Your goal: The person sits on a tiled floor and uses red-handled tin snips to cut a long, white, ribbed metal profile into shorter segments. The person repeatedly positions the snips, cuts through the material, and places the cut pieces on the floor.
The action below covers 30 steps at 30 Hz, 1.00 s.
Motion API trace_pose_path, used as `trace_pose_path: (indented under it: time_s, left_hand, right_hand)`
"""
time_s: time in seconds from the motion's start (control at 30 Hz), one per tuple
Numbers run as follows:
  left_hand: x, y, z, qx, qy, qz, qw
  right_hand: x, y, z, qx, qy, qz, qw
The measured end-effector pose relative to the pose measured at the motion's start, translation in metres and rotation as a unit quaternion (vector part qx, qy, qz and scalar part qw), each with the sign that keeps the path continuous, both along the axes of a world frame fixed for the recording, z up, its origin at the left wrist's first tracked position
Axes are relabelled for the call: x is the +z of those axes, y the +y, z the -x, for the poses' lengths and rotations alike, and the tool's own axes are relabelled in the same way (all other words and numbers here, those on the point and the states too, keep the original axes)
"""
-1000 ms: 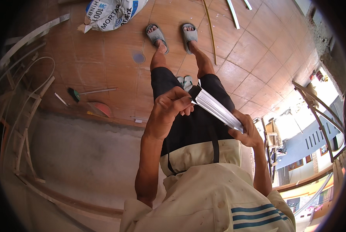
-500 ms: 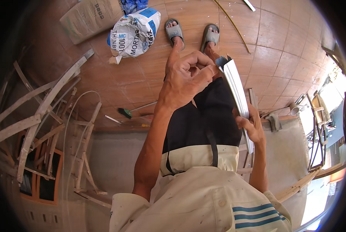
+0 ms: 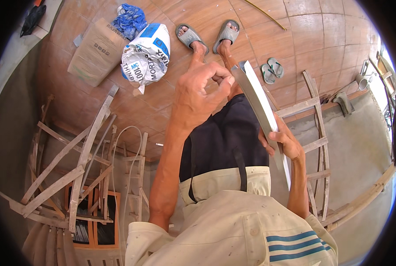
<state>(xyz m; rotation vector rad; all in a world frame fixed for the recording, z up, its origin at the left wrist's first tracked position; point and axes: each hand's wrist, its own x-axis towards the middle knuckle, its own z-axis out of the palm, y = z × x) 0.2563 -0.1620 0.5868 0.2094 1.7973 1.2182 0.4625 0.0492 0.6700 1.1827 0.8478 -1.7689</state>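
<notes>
My right hand (image 3: 281, 141) is closed round a long white channel-shaped profile (image 3: 262, 106), its thumb lying across one face. The profile slants across my right thigh, its far end pointing toward my feet and its near end toward my waist. My left hand (image 3: 202, 91) hovers just left of the profile's far end. Its thumb and forefinger curl together in a pinch, with the other fingers bent. Whatever that pinch may hold is too small or hidden to make out.
A white-and-blue mortar sack (image 3: 147, 55), a brown paper sack (image 3: 97, 53) and blue crumpled plastic (image 3: 129, 21) lie on the tiled floor. Flip-flops (image 3: 272, 70) rest to the right. Wooden frames (image 3: 89, 150) stand at left, and a wooden ladder (image 3: 317, 142) at right.
The view has swung, bringing the flip-flops and right-hand ladder into sight. The profile has turned slightly, showing a smoother face. My left hand keeps its pinch near the far end.
</notes>
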Motion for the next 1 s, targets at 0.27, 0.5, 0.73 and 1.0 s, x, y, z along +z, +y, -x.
trace_pose_path:
  time_s: [0.27,0.5,0.73,1.0]
  left_hand:
    - [-0.011,0.029,0.005,-0.100,0.364,-0.035,0.925]
    - [0.006,0.053,-0.003,-0.065,0.237,0.003,0.969]
    - [0.055,0.073,0.019,0.054,-0.391,-0.039,0.918]
    - [0.114,0.095,0.010,0.067,-0.329,-0.023,0.942]
  right_hand:
    - [-0.013,0.018,-0.019,0.017,0.004,-0.051,0.999]
    - [0.004,0.045,-0.014,0.034,0.058,-0.152,0.986]
    - [0.004,0.044,-0.034,0.089,0.244,-0.463,0.848]
    - [0.046,0.066,-0.028,0.079,0.216,-0.365,0.902]
